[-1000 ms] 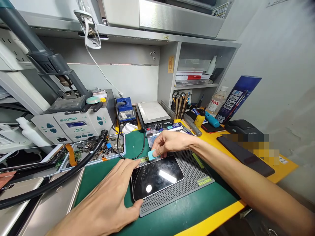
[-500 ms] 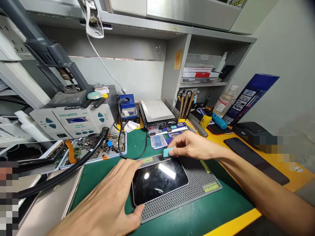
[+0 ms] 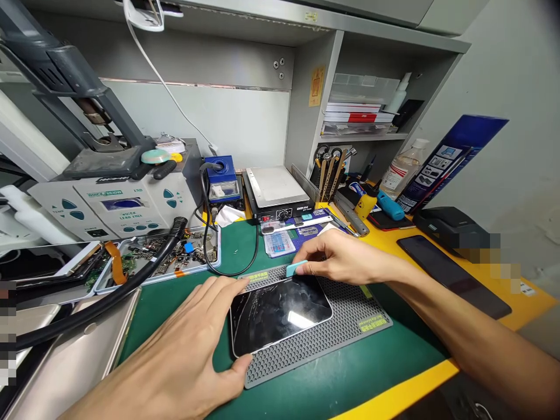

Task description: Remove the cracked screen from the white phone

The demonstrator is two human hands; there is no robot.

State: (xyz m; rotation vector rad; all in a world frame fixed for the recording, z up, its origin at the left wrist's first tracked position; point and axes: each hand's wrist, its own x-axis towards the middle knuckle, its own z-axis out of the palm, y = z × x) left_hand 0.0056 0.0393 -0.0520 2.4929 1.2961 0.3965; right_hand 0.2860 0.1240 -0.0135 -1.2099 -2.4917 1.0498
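Note:
A smartphone (image 3: 280, 315) with a cracked black screen lies face up on a grey honeycomb mat (image 3: 350, 318). My left hand (image 3: 188, 338) grips its left end, thumb at the near corner and fingers at the far one. Between thumb and fingers, my right hand (image 3: 328, 256) pinches a small teal pry pick (image 3: 296, 268). The pick's edge meets the phone's far long side; whether it sits inside the seam I cannot tell.
Behind the mat stand a heating plate (image 3: 277, 189) and a blue soldering iron stand (image 3: 223, 181). To the left are a tray of circuit boards (image 3: 153, 256), a black hose (image 3: 131, 289) and a rework station (image 3: 118, 204). Another dark phone (image 3: 455, 277) lies at the right.
My view has tilted down slightly, so the surroundings sit higher. The pick has shifted slightly left along the phone's far edge. Both hands keep their grips.

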